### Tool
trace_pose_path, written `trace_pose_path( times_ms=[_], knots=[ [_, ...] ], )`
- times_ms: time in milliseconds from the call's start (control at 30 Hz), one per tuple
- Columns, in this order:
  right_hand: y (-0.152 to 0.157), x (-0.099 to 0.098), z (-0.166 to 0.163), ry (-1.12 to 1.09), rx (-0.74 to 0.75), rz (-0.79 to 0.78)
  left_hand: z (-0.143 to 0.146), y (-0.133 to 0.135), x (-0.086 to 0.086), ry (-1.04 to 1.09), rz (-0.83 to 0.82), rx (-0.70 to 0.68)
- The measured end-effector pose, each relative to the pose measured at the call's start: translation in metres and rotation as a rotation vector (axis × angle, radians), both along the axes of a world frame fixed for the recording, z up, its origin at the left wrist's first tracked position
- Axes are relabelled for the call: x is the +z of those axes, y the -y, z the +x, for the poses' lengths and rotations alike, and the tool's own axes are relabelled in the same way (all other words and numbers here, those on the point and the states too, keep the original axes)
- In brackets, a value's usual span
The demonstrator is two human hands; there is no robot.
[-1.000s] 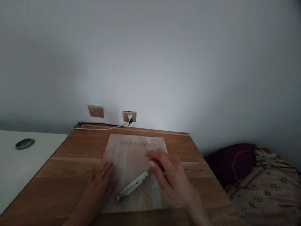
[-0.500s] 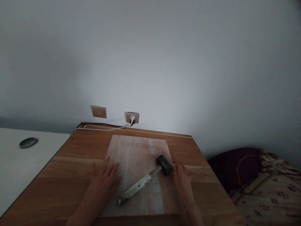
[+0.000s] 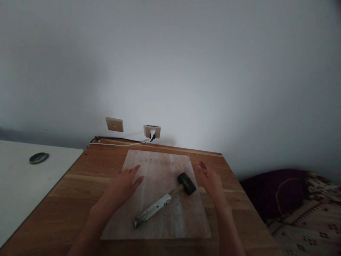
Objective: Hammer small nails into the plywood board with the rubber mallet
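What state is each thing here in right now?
Black-headed mallet with pale worn handle: lying flat, unheld.
Pale rectangular board: flat on the wooden table.
Left hand: open, over the board's left side.
Right hand: open, beside the mallet head, holding nothing.
White plug: in the wall socket.

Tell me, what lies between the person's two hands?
A black-headed mallet with pale handle lies on the pinkish board between left hand and right hand, in the head view.
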State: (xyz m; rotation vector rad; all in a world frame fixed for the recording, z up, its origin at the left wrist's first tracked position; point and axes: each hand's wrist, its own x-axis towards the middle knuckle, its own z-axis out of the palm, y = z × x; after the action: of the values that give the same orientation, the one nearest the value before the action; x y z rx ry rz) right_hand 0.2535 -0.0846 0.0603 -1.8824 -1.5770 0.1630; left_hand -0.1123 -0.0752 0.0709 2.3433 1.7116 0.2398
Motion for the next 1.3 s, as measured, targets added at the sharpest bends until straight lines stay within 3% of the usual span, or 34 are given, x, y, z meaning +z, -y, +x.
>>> trace_pose_path(
  times_ms=[167, 267, 367, 567, 733, 1033, 1300],
  knots=[
    [-0.05, 0.052, -0.03, -0.313, 0.07, 0.201, 0.009, -0.074, 0.015, 0.374, 0.003, 0.003],
    [-0.065, 0.057, -0.045, -0.435, 0.113, 0.191, 0.005, -0.107, 0.01, 0.536, 0.024, 0.003],
    [-0.074, 0.046, -0.051, -0.462, 0.179, 0.075, -0.001, -0.125, 0.001, 0.586, 0.004, -0.01],
    [-0.087, 0.015, -0.048, -0.41, 0.244, -0.093, -0.004, -0.127, -0.016, 0.565, -0.038, -0.057],
    [-0.09, 0.0, -0.045, -0.325, 0.325, -0.243, -0.002, -0.123, -0.021, 0.598, -0.129, -0.161],
    [-0.099, -0.011, -0.048, -0.141, 0.366, -0.35, 0.003, -0.123, -0.027, 0.552, -0.13, -0.181],
    [-0.095, -0.003, -0.059, -0.128, 0.395, -0.388, 0.009, -0.124, -0.028, 0.534, -0.118, -0.127]
  ],
)
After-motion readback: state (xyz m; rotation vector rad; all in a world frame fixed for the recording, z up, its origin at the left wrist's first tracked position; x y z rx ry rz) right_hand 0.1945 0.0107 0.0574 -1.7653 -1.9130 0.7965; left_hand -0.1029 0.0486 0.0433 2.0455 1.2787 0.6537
